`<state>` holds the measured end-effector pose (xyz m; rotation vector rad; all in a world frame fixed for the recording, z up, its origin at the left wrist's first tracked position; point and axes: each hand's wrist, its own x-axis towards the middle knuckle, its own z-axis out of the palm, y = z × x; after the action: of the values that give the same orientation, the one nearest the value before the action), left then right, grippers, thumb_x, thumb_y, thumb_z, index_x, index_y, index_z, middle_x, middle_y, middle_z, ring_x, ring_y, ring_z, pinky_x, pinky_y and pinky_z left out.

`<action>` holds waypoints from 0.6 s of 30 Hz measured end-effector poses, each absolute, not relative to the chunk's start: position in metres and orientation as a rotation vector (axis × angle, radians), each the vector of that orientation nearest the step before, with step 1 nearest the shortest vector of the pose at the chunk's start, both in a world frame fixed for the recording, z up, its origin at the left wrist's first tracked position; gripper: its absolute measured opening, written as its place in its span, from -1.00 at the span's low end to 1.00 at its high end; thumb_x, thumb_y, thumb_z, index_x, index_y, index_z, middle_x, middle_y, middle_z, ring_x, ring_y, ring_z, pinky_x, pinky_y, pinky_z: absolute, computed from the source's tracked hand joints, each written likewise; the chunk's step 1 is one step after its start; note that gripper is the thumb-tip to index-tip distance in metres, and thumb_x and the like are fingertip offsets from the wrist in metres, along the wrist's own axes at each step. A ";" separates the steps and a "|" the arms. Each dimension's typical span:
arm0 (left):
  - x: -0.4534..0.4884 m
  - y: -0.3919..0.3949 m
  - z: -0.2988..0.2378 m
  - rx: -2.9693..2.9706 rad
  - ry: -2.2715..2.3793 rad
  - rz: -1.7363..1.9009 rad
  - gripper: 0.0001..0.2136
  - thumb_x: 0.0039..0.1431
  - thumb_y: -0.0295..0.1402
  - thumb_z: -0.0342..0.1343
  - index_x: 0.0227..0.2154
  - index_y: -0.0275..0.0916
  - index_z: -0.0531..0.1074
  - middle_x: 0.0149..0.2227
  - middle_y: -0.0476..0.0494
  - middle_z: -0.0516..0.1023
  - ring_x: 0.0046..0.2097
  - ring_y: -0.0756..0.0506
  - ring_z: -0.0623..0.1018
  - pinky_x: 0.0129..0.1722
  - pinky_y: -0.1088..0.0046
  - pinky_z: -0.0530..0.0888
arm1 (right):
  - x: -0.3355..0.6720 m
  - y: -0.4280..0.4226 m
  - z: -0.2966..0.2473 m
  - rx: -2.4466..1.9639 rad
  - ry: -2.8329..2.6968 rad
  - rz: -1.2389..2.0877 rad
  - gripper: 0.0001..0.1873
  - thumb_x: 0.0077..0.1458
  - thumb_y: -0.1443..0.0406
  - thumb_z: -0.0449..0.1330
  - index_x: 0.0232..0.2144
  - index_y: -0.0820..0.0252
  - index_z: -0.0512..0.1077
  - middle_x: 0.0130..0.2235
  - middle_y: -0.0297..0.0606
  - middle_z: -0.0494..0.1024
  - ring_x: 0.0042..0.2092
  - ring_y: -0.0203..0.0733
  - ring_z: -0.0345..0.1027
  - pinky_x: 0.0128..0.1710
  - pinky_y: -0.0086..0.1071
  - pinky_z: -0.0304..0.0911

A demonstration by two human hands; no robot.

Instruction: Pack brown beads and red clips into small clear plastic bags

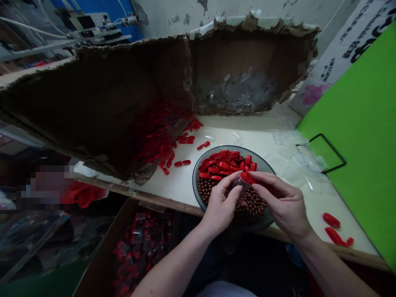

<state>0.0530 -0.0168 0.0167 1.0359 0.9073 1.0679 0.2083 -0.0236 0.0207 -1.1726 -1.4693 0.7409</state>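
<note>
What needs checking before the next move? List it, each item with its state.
1. Left hand pinching the small clear bag, right hand pinching a red piece: ok.
2. Bag contents: cannot tell, fingers hide them.
3. Grey bowl seated on the table: cannot tell, its near rim sits at the front edge.
4. Loose red pieces off the table: not ok, several lie beside the bowl.
5. Spare clear bags at hand: ok, lying on the table's right side.

We note a torn cardboard carton [247, 49] behind the white bench top [256, 123], its right section holding loose clear plastic bags [235, 93]. To the right, we find a green panel [355, 136] with a black wire frame [334, 147] against it. Below the bench edge, we observe an open cardboard box [102, 247] of bagged red parts [139, 247]
</note>
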 end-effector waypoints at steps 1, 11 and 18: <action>0.053 -0.017 0.017 1.073 0.932 1.066 -0.62 0.22 -0.32 0.05 0.09 -0.18 0.38 0.00 -0.18 0.50 -0.29 0.00 0.51 -0.26 0.44 0.53 | 0.208 -0.023 0.021 -1.184 -1.457 0.738 -0.73 0.12 0.36 0.25 -0.13 -0.06 0.55 -0.08 -0.34 0.57 -0.06 -0.24 0.44 0.04 -0.32 0.33; 0.055 -0.019 0.009 1.643 1.229 1.188 -0.53 0.07 -0.50 0.16 0.09 -0.22 0.35 -0.02 -0.20 0.48 0.00 -0.11 0.47 0.09 0.28 0.40 | 0.201 -0.023 0.018 -1.223 -1.364 0.759 -0.79 0.08 0.32 0.29 -0.19 0.00 0.56 -0.13 -0.33 0.58 -0.12 -0.23 0.46 0.00 -0.31 0.33; 0.055 -0.022 0.004 1.804 1.222 1.202 -0.45 0.17 -0.48 0.05 0.24 -0.26 0.14 0.03 -0.26 0.44 0.03 -0.12 0.45 0.07 0.32 0.39 | 0.200 -0.021 0.021 -1.198 -1.380 0.733 -0.80 0.09 0.34 0.28 -0.21 0.00 0.58 -0.16 -0.33 0.60 -0.13 -0.25 0.47 -0.03 -0.35 0.36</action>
<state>0.0552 -0.0216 0.0045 1.8044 1.2224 1.2015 0.1998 -0.0212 0.0212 -1.1976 -1.3799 0.7335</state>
